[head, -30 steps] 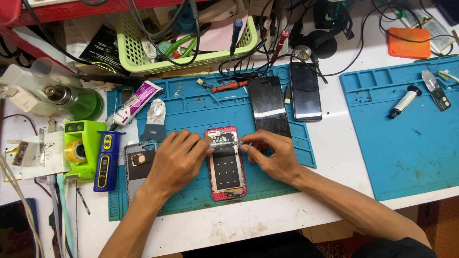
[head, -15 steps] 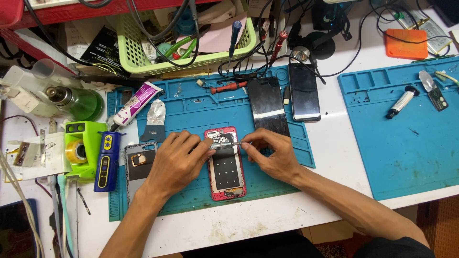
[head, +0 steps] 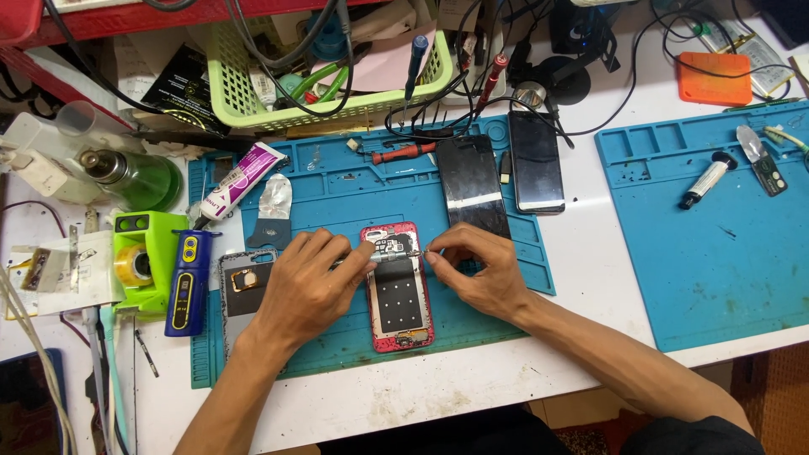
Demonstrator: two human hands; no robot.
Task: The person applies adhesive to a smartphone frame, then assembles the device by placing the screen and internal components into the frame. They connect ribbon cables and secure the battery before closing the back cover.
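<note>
An opened red phone body [head: 398, 291] lies flat on the blue work mat [head: 337, 181], its inner parts facing up. My left hand [head: 308, 282] rests at its left edge and pinches a thin metal tool whose tip reaches over the phone's upper part. My right hand [head: 476, 270] sits at the phone's right edge, fingertips pinched on a small part by the top of the body. A grey back cover [head: 240, 286] lies just left of my left hand, partly hidden by it.
A detached dark screen [head: 472, 185] and a black phone [head: 537, 160] lie above my right hand. A glue tube [head: 240, 181], a blue tool [head: 190, 278], a green tape holder [head: 143, 261], a red screwdriver [head: 404, 153], a green basket [head: 329, 80] and a second blue mat [head: 716, 244] surround them.
Both hands stay at the top of the red phone; the fingertips have shifted only slightly. Nothing else has moved.
</note>
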